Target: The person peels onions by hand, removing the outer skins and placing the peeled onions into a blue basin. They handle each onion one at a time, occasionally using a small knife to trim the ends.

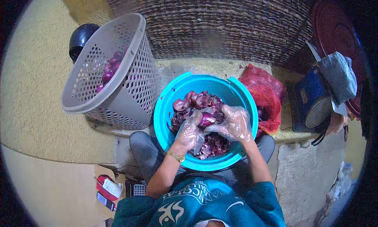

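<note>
Beige plastic is forming the tall, perforated basket (pixel 138 85) standing at the left, where round purple onions (pixel 108 75) are resting inside. Next, the left hand (pixel 190 129), wearing a clear plastic glove, is pinching the left side of a glossy purple onion (pixel 206 120) over a round turquoise plastic basin (pixel 252 105). This onion is probably feeling light and firm, its smooth surface turning slippery against thin plastic; its rounded sides are offering the surest hold, between thumb and fingertips. The right hand (pixel 236 122), gloved alike, is curving in from the other side, its thumb touching the onion; whether it is also pinching skin, I cannot tell. Beneath, papery purple onion skins (pixel 216 144) are lying heaped in the basin, looking brittle and nearly weightless. Just beyond, a red mesh sack (pixel 264 85) is slumping beside it.

Writing, again from the left: a white label (pixel 113 187) on a red pouch (pixel 103 180) is showing print too small for reading. Centrally, a teal short-sleeved shirt (pixel 252 211) is carrying large white letters resembling "SK", partly legible arched lettering, a small "2019" and a white swoosh.
</note>
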Demonstrator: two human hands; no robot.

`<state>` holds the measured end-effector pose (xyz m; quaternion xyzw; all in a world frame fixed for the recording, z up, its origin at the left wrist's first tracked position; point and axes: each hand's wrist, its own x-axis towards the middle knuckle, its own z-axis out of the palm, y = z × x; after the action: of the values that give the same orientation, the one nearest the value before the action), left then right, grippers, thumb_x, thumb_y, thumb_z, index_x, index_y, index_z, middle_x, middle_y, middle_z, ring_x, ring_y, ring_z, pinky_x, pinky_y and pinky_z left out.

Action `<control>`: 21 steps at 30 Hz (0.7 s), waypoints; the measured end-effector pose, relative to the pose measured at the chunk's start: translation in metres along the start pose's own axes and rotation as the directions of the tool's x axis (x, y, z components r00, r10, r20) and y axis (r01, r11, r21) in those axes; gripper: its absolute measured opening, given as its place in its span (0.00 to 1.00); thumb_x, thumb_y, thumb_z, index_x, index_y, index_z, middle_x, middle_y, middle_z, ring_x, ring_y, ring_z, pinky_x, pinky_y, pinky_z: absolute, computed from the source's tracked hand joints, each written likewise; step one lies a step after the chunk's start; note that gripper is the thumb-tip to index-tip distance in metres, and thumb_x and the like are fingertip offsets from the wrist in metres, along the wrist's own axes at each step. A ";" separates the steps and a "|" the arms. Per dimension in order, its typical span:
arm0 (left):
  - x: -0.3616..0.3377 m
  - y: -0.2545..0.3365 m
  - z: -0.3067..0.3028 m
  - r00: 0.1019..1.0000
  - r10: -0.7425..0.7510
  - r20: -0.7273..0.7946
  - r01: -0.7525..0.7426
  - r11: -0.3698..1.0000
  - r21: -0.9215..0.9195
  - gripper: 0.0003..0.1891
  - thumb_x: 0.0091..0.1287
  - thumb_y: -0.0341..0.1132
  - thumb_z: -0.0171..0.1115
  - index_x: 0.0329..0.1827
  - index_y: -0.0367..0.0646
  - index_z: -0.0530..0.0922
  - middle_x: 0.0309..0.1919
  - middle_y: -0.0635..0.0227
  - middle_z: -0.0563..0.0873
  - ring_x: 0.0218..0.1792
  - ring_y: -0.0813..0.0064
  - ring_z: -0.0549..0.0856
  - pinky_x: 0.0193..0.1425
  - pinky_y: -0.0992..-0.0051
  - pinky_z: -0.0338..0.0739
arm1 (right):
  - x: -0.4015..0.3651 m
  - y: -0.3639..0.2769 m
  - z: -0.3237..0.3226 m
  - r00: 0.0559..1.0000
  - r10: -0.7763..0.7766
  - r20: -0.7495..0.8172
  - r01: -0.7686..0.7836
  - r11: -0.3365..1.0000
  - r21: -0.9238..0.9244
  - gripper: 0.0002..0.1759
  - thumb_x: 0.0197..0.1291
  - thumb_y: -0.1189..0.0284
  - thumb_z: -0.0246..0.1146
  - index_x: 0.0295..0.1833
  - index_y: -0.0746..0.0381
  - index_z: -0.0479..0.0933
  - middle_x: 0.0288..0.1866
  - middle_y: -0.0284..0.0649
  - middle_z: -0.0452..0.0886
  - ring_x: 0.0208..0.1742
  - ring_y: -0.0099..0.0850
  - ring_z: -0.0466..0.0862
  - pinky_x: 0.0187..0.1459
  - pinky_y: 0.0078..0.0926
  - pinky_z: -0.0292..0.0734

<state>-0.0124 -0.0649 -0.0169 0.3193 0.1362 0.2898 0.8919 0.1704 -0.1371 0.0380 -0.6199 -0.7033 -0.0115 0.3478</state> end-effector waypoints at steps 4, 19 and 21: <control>-0.003 0.002 0.002 1.000 0.004 0.001 -0.004 0.999 0.054 0.27 0.77 0.50 0.54 0.69 0.39 0.70 0.64 0.58 0.79 0.63 0.62 0.80 0.67 0.58 0.77 | 0.001 -0.004 0.001 1.000 -0.006 0.002 0.006 0.993 0.121 0.25 0.49 0.53 0.77 0.28 0.62 0.75 0.22 0.49 0.78 0.26 0.51 0.82 0.28 0.44 0.73; 0.008 -0.011 -0.005 0.975 0.066 -0.214 -0.053 0.996 0.066 0.25 0.77 0.51 0.54 0.66 0.40 0.74 0.57 0.58 0.84 0.56 0.64 0.84 0.64 0.64 0.78 | -0.006 0.001 0.003 0.939 -0.004 0.344 -0.009 0.999 0.038 0.23 0.62 0.47 0.65 0.33 0.58 0.81 0.21 0.49 0.79 0.23 0.49 0.81 0.29 0.48 0.74; 0.009 -0.005 0.000 0.972 0.054 -0.227 -0.054 0.999 0.006 0.24 0.75 0.52 0.57 0.61 0.42 0.76 0.55 0.61 0.84 0.53 0.68 0.84 0.60 0.65 0.80 | -0.014 0.001 0.010 0.953 -0.057 0.299 0.046 0.998 0.042 0.22 0.61 0.47 0.65 0.33 0.57 0.81 0.21 0.48 0.79 0.24 0.48 0.81 0.28 0.48 0.73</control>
<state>-0.0027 -0.0626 -0.0205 0.2876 0.2287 0.3484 0.8623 0.1661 -0.1447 0.0230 -0.5899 -0.7639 0.0856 0.2472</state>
